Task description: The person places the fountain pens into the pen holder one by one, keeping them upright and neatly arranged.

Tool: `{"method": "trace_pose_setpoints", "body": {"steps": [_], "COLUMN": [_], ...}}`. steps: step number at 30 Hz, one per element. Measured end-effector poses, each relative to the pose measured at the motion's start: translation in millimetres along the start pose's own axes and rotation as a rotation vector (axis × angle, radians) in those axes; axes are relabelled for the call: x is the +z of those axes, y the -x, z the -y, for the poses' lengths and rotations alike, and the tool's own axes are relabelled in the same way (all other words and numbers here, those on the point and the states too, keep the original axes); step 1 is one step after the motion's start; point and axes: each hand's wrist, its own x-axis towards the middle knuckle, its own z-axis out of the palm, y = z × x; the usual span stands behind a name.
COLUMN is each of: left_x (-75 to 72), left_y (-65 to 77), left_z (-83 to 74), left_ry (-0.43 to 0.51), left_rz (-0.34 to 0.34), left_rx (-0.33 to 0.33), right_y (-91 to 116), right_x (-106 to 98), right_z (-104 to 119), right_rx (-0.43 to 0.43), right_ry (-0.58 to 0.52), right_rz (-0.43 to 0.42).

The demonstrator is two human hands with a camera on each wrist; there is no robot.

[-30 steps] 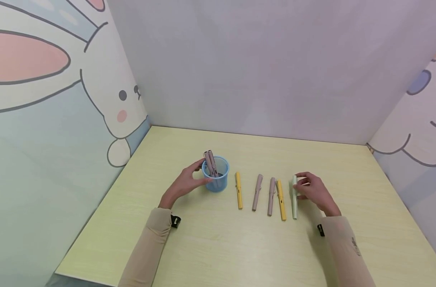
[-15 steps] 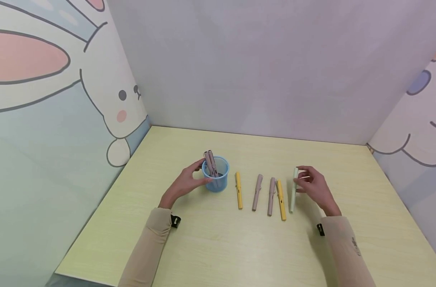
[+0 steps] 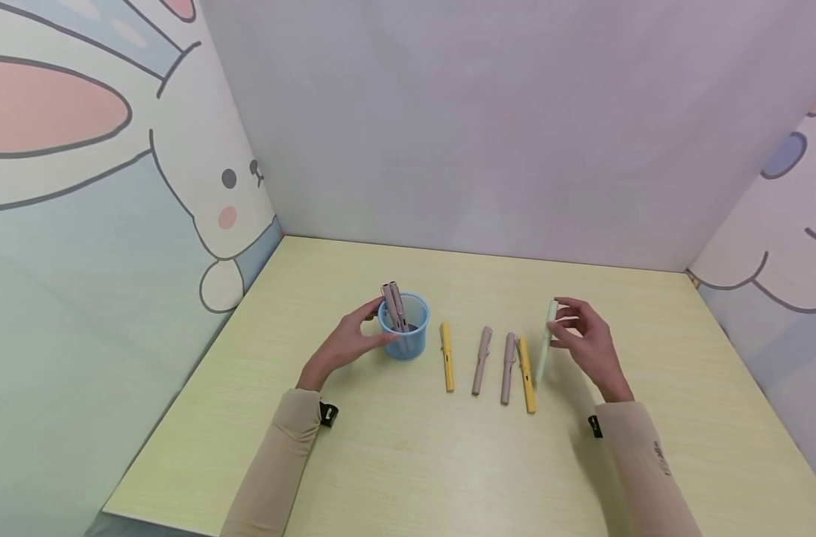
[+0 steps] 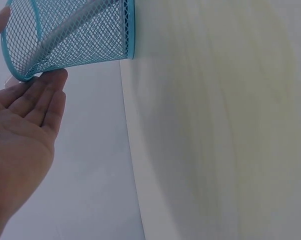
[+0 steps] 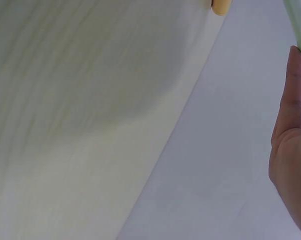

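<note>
My left hand [image 3: 344,343] holds a blue mesh pen cup [image 3: 408,347] by its side, thumb in front and fingers behind. Two mauve pens [image 3: 393,306] lean inside it; the left wrist view shows one as a dim shape through the mesh [image 4: 85,47]. Between thumb and fingers, my right hand [image 3: 588,344] pinches a light green pen [image 3: 546,345] near its upper end. That pen tilts steeply, lower end toward me; in the right wrist view it runs off the top edge. Nearest to it on the table lies a yellow pen [image 3: 526,377].
Left of that yellow pen lie two mauve pens, one beside it [image 3: 508,369] and one farther left [image 3: 482,362]. Another yellow pen [image 3: 447,358] lies closest to the cup. The pale wooden table [image 3: 408,470] meets a plain back wall [image 3: 488,149] and cartoon-printed side walls.
The light green pen has come up from lying flat on the table to a steep tilt as my right hand rose with it. My left hand and the cup have stayed put.
</note>
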Motion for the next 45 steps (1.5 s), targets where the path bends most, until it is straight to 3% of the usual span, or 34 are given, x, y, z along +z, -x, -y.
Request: {"method": "trace_pose_setpoints", "body": {"steps": [10, 29, 45], "left_x": [0.3, 0.2, -0.2], "left_y": [1.1, 1.0, 0.1], "left_z": [-0.8, 2.2, 0.2], "left_ry": [-0.004, 0.006, 0.012], "left_rz": [-0.002, -0.004, -0.003], "left_rx": [-0.007, -0.018, 0.002], "right_y": [-5.9, -20.7, -29.5], "right_x": [13.2, 41.3, 67.6], "right_z": [6.2, 17.7, 26.4], "right_rx": [-0.084, -0.212, -0.257], "right_ry": [-0.106, -0.163, -0.271], "right_rz": [-0.042, -0.047, -0.094]}}
